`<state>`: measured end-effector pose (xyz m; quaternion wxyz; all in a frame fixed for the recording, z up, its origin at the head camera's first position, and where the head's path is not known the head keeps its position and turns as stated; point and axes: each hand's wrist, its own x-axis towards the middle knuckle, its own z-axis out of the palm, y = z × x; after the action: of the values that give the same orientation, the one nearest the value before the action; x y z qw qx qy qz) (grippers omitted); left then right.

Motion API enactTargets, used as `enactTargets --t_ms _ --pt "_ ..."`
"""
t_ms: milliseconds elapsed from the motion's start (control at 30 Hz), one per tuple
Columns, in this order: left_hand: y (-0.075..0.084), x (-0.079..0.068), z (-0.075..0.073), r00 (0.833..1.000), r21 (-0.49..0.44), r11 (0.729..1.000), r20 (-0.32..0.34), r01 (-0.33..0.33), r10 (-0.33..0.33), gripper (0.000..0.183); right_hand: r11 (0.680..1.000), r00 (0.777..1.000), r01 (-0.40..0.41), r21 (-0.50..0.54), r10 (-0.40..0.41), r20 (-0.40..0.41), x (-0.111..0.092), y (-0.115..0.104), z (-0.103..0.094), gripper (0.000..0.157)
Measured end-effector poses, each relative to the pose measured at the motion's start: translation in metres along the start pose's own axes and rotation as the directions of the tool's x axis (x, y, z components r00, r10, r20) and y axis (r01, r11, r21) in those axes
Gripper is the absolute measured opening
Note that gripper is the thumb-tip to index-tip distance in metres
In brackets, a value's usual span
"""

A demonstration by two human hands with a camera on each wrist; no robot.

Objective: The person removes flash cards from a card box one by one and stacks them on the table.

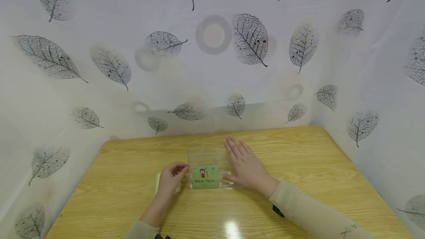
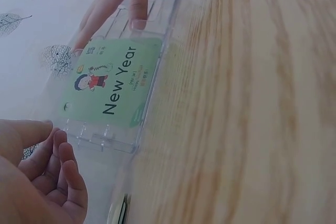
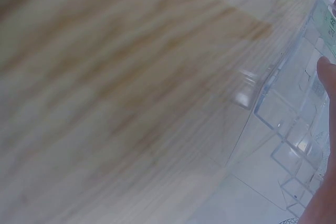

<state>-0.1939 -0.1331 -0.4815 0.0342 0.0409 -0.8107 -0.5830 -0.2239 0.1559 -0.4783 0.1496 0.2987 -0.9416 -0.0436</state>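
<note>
A clear plastic box (image 1: 203,156) lies on the table, with a light green card (image 1: 205,182) in it that reads "New Year" and shows a small cartoon figure. At the box's left edge, my left hand (image 1: 172,175) pinches the plastic between thumb and forefinger; the other fingers curl in beneath. Over the box's right part my right hand (image 1: 247,167) lies flat, fingers straight and thumb spread toward the card. Clear ribbed sections (image 3: 294,129) of the box show beside the right thumb in the right wrist view.
Partly hidden under my left hand and wrist is a small stack of green cards (image 1: 157,183) on the wooden table (image 1: 285,150). A white leaf-patterned curtain (image 1: 212,76) hangs behind the table and along both sides.
</note>
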Motion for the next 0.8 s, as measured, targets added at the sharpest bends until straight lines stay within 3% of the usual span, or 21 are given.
enactTargets --t_ms 467,800 --pt "0.0029 -0.0033 0.0044 0.999 0.028 0.999 0.015 -0.039 0.039 0.011 1.0 1.0 -0.001 0.015 0.001 -0.009 -0.0008 -0.0004 -0.0007 0.114" --pt "0.006 -0.0071 0.0052 1.0 0.018 1.0 0.004 -0.019 0.019 0.014 1.0 1.0 -0.008 0.012 0.008 0.009 -0.0008 -0.0015 -0.0028 0.113"
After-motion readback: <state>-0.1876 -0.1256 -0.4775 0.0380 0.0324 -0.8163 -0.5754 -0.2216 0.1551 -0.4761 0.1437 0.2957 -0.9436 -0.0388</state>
